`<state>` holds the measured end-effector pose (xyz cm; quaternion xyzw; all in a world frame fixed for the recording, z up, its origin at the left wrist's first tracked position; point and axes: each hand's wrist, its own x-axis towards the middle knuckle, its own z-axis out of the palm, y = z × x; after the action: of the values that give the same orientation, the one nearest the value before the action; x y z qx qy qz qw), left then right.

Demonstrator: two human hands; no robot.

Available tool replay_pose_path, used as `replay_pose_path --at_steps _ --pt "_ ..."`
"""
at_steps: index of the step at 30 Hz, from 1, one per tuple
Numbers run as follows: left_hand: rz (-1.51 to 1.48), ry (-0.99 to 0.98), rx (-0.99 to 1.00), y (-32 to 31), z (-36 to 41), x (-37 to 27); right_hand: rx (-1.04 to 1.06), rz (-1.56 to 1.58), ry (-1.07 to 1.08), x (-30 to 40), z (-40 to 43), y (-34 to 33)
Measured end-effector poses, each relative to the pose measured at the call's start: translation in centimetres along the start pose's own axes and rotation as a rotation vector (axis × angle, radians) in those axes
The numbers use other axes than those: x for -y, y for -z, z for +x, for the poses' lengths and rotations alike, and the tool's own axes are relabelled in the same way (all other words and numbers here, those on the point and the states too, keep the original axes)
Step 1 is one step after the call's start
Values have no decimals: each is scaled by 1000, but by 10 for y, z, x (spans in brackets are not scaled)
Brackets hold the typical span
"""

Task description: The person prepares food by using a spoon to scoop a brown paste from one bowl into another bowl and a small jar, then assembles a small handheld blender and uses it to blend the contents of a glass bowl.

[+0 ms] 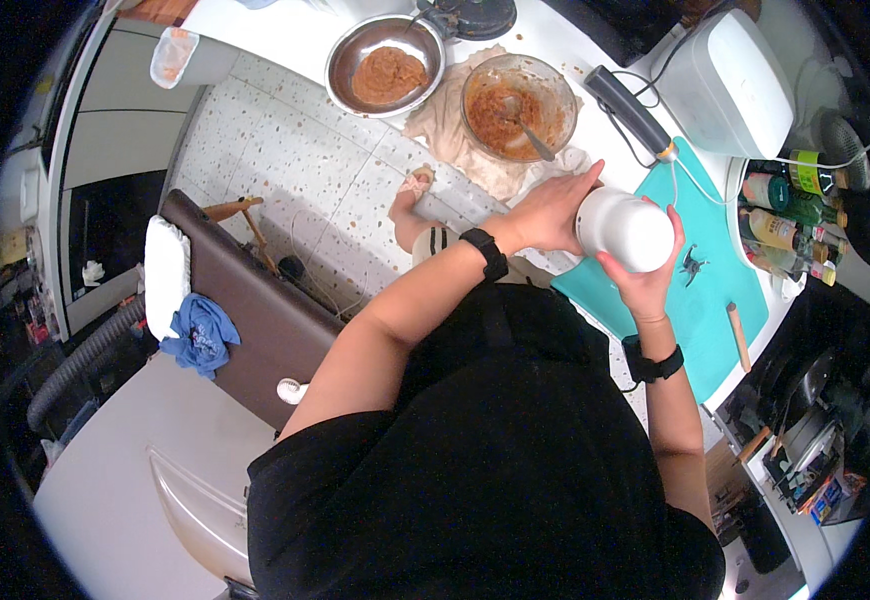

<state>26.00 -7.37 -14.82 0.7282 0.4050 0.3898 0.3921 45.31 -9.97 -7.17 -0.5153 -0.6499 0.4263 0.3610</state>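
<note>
A smooth white cylindrical body [622, 227], perhaps part of a small food chopper, is tilted between my two hands above a teal cutting mat [675, 330]. My left hand [551, 214] presses on its left end, thumb and fingers spread around the edge. Round its right side wraps my right hand [643, 281], fingers at the far edge and thumb at the near one. What faces away from the camera on the body is hidden. Beside my right hand, a dark multi-armed chopper blade [693, 264] lies on the mat.
Beyond my left hand stand a glass bowl [521, 109] of orange-brown paste with a spoon, on a cloth, and a steel bowl [385, 67] of similar paste. A black rod-shaped device [630, 112], a white bin [727, 86], bottles [787, 217] and a wooden stick [738, 337] border the mat.
</note>
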Motion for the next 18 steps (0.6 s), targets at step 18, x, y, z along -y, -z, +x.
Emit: replay_pose_path --at_steps 18 --pt "28 12 -105 -16 -4 -1 -228 -5 4 -4 -7 -10"
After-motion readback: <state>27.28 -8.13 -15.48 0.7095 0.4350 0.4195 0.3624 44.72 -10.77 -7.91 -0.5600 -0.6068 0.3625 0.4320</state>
